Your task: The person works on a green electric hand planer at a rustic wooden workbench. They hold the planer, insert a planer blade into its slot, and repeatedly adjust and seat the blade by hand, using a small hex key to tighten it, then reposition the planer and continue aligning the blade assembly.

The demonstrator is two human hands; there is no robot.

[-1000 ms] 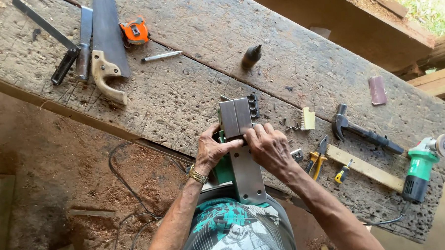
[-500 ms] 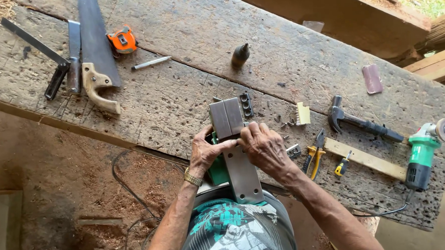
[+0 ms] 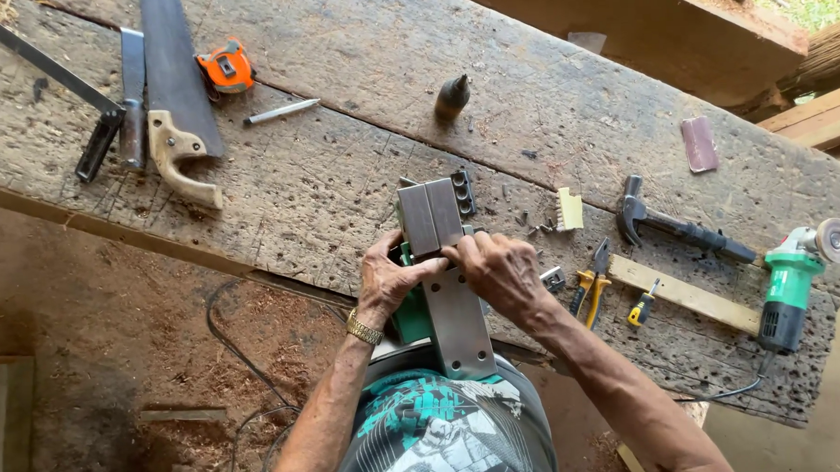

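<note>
Both hands are clamped on an upturned green power planer at the near edge of the worn wooden tabletop: the left hand grips its green body, while the right hand presses on the grey metal sole, fingers touching the seam between its plates. Just right of the planer lie yellow-handled pliers and, farther on, a black hammer and a green angle grinder. Well left of the planer rest a handsaw and an orange tape measure.
</note>
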